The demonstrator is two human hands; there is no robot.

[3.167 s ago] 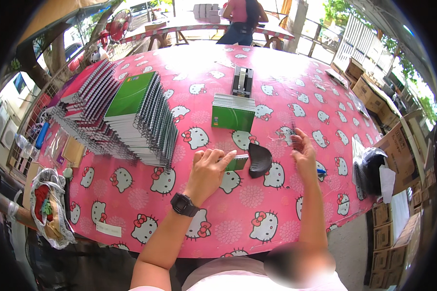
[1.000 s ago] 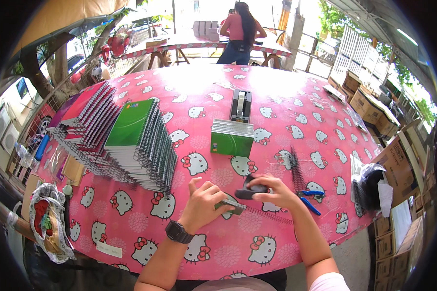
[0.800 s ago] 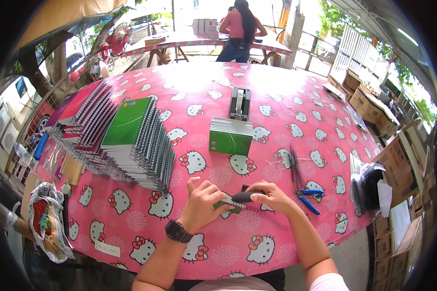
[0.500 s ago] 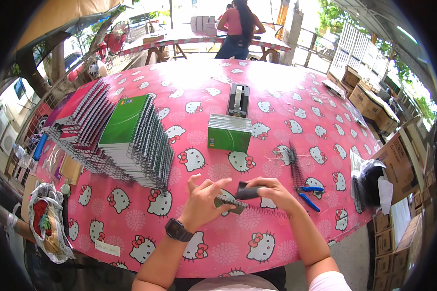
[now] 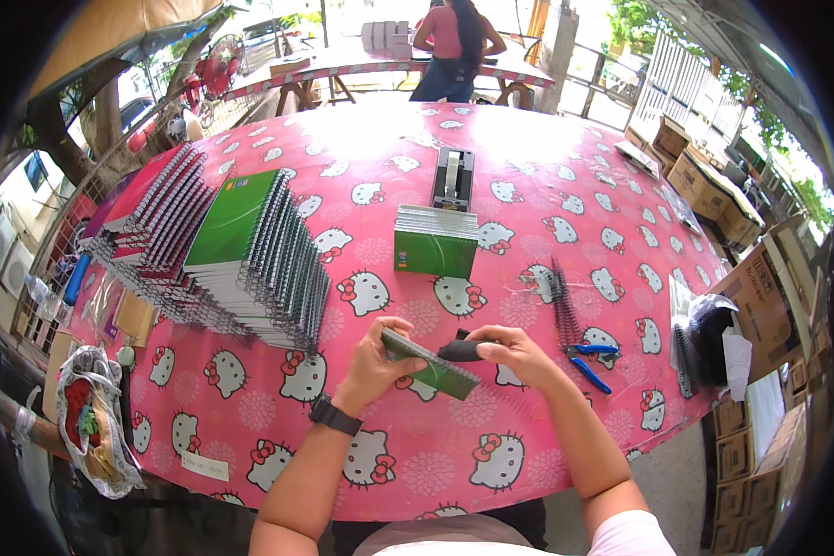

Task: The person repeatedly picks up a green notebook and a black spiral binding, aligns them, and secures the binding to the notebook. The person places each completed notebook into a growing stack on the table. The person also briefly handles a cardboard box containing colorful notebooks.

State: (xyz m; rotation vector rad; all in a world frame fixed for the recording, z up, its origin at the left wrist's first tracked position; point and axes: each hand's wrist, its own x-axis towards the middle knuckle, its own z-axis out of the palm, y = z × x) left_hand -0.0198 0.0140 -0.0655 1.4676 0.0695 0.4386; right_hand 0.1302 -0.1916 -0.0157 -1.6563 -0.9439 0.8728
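Note:
My left hand (image 5: pixel 372 369), with a dark watch at the wrist, is closed round one end of a small green notebook (image 5: pixel 452 380). The notebook is held tilted above the table. In my right hand (image 5: pixel 517 354) is a black, roughly cylindrical object (image 5: pixel 460 350) whose kind I cannot make out; it is up against the notebook's far edge or just over it. A thin spiral coil (image 5: pixel 505 400) trails faintly from the notebook's right end below my right hand. Beyond my hands stands a block of green notebooks (image 5: pixel 435 248).
Tall stacks of spiral notebooks, green (image 5: pixel 236 218) and red (image 5: pixel 148 199), stand at left. A tape dispenser (image 5: pixel 453 176) is behind the green block. Blue-handled cutters (image 5: pixel 590 372) and loose black coils (image 5: pixel 563 301) lie at right. Across the way a person (image 5: pixel 454 46) stands at another table.
My left fingers, spread before, have closed round the notebook. The notebook is raised and shows more of its green cover. My right hand has shifted slightly up and left with the black object.

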